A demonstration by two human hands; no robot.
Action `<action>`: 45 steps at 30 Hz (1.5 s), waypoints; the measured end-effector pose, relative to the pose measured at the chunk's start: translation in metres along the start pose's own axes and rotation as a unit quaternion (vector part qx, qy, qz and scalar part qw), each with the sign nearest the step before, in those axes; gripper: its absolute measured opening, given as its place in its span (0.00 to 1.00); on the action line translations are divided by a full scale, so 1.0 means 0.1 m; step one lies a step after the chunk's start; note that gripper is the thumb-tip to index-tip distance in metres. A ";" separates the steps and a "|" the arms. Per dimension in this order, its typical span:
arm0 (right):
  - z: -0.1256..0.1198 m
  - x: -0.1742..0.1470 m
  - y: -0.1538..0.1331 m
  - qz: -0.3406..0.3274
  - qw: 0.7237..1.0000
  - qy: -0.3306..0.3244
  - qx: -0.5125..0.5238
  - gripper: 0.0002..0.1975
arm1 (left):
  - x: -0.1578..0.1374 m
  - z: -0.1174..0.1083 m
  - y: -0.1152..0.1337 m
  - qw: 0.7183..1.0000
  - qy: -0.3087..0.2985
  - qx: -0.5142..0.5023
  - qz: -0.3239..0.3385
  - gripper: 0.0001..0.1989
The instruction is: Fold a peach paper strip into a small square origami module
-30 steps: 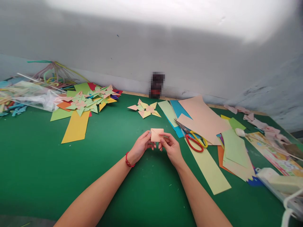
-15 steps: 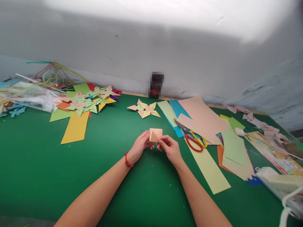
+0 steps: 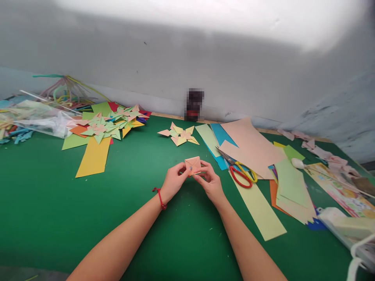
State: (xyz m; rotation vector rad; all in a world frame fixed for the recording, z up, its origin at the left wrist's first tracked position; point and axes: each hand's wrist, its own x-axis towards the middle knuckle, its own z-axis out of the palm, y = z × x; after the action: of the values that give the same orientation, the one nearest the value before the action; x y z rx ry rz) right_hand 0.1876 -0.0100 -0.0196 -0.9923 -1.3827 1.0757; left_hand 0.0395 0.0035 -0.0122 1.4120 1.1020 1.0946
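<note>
Paper [image 3: 192, 160], peach and folded small, is up over the green table [image 3: 129, 195], left hand [image 3: 175, 182] pinching its near side, right hand's [image 3: 211, 185] fingers pinching the right, scissors [image 3: 240, 176] beyond.

Thin red cord bracelet [image 3: 161, 198] around the left wrist [image 3: 166, 194]

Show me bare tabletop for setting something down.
Widest: green tabletop, left of the left forearm, nearer than the yellow paper strip. Smaller: between left forearm and right forearm, below the folded pink paper. Crowded: right, red-and-yellow-handled scissors over coloured papers; back left, around folded-paper stars.
</note>
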 end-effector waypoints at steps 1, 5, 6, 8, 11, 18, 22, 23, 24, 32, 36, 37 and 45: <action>0.01 0.00 0.00 -0.003 1.000 0.002 -0.008 0.04 | 0.00 0.00 0.00 1.000 0.003 0.007 0.004 0.12; 0.02 -0.01 0.01 -0.012 0.999 0.021 -0.039 0.02 | 0.00 0.00 -0.01 1.000 0.022 0.003 0.014 0.09; 0.02 -0.01 0.01 -0.010 0.999 0.024 -0.044 0.02 | 0.00 0.00 -0.01 0.999 0.029 -0.001 0.014 0.08; 0.02 -0.01 0.02 -0.001 0.998 0.025 -0.053 0.03 | 0.01 0.00 -0.01 0.999 0.039 -0.010 0.007 0.09; 0.02 0.00 0.01 0.011 0.998 0.027 -0.054 0.04 | 0.02 0.00 0.00 0.999 0.050 -0.021 -0.005 0.12; 0.03 0.00 0.00 0.022 0.996 0.049 -0.066 0.06 | 0.02 0.01 0.01 0.999 0.040 -0.027 -0.008 0.12; 0.03 0.00 0.00 0.022 0.996 0.049 -0.073 0.07 | 0.01 0.02 0.02 0.999 0.035 -0.018 -0.007 0.12; 0.03 0.00 0.00 0.023 0.996 0.047 -0.076 0.07 | 0.01 0.02 0.01 0.999 0.035 -0.017 -0.007 0.12; 0.02 0.00 0.00 0.025 0.995 0.045 -0.080 0.07 | 0.01 0.02 0.01 0.999 0.033 -0.017 -0.007 0.12; 0.01 0.00 0.04 0.036 0.994 0.052 -0.087 0.09 | 0.00 0.02 -0.04 1.000 0.020 0.021 0.007 0.12; 0.03 0.00 0.06 0.041 0.993 0.062 -0.092 0.10 | 0.00 0.02 -0.04 1.000 0.010 0.012 0.004 0.12; 0.03 0.00 0.06 0.044 0.993 0.065 -0.093 0.11 | 0.00 0.02 -0.04 1.000 0.005 0.004 0.000 0.12; 0.02 0.00 0.04 0.046 0.992 0.061 -0.098 0.13 | 0.01 0.01 -0.01 0.999 -0.013 -0.036 -0.011 0.13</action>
State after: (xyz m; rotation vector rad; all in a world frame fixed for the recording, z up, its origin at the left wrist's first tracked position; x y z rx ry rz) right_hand 0.1853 -0.0092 -0.0235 -1.2546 -1.3713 0.9414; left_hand 0.0405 0.0044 -0.0136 1.3513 1.0484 1.0872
